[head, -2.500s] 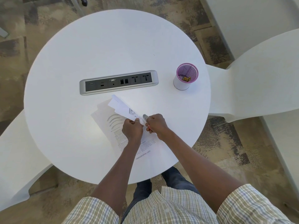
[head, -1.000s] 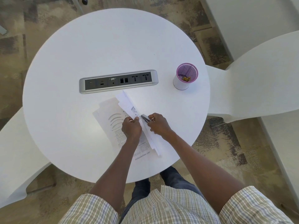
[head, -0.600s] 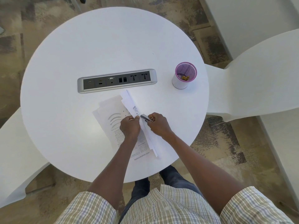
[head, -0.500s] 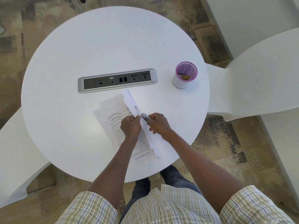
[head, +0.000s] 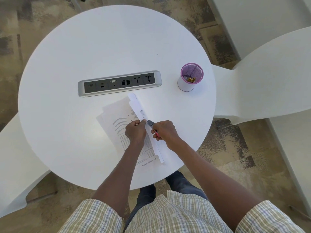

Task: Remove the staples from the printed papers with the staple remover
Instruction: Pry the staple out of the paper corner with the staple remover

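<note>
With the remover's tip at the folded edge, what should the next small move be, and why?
Probably squeeze and lever the staple remover upward. Its metal tip sits against the folded edge of the printed papers where the left hand pinches them, and the right hand grips its handle. The staple itself is too small to see.

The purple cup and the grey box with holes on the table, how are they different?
The purple cup is round and stands upright; the grey socket panel is long and lies flat, sunk into the table. The cup holds small gold bits; the panel holds dark sockets. The cup is right of the panel. Both sit beyond the papers.
</note>
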